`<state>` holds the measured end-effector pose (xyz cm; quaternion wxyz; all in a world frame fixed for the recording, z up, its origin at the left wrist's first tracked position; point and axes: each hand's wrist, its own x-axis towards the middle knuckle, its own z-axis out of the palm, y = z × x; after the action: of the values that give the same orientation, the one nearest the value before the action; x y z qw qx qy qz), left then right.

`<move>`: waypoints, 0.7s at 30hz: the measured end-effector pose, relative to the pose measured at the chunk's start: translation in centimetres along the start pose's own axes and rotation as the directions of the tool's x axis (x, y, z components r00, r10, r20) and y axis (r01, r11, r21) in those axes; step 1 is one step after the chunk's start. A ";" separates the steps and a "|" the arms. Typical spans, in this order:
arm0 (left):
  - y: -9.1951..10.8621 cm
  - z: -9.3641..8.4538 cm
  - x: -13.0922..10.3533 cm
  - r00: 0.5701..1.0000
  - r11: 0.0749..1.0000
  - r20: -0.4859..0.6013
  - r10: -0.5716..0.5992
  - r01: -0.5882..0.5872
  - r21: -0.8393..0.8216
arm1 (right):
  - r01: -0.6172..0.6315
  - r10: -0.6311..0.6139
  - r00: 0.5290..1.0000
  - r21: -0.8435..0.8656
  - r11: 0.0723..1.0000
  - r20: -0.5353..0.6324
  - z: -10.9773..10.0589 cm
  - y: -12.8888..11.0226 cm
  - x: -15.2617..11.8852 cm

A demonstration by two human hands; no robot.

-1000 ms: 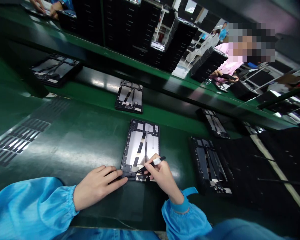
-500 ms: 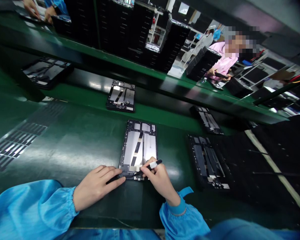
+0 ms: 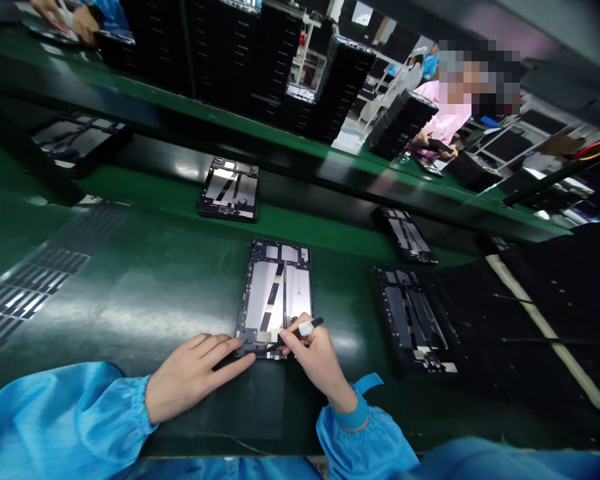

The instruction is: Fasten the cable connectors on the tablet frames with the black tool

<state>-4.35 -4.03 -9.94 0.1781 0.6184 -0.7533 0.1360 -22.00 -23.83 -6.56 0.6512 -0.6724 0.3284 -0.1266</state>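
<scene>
An opened tablet (image 3: 297,287) lies face-down in front of me, its silver inner plates, dark flex strips and black frame exposed. My left hand (image 3: 193,373) rests at its lower left corner with fingers stretched out, the fingertips touching the frame's edge. In a pinch grip, my right hand (image 3: 320,357) holds a slim black pointed tool (image 3: 311,326) with a white wrap. The tool slants down to the left over the tablet's lower edge; its tip is hard to make out among the dark parts.
Another opened tablet (image 3: 415,320) lies to the right, beside black material (image 3: 525,333). Beyond, a green strip carries more tablets (image 3: 229,189), (image 3: 407,233), (image 3: 77,140). A raised shelf (image 3: 260,120) crosses behind, with black stacks (image 3: 225,60) on it. Co-workers' hands (image 3: 83,25) show at upper left.
The tablets on the far green strip have slid left. The tool in my right hand has shifted slightly at the tablet's lower edge. My left hand has barely moved.
</scene>
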 end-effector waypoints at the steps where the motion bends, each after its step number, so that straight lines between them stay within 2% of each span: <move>1: 0.0 0.1 -0.2 1.000 1.000 0.008 0.003 -0.003 0.013 | -0.003 0.003 1.000 -0.005 1.000 -0.001 0.0 0.0 0.0; 7: 0.2 0.3 -0.2 1.000 1.000 0.014 -0.008 0.008 0.028 | -0.002 0.002 1.000 0.004 1.000 0.006 0.1 -0.2 0.1; 13: 0.1 -0.4 0.5 0.999 0.999 0.019 -0.035 0.035 -0.007 | 0.000 0.000 1.000 -0.019 1.000 0.001 0.2 -0.2 0.2; 21: 1.5 -0.3 1.7 0.989 0.995 0.111 -0.101 0.101 0.011 | 0.044 -0.045 0.999 -0.074 0.996 -0.011 0.1 -0.1 0.1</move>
<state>-6.06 -5.07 -8.89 0.1407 0.6628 -0.7294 0.0941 -21.80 -23.85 -6.51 0.6209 -0.7023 0.3219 -0.1329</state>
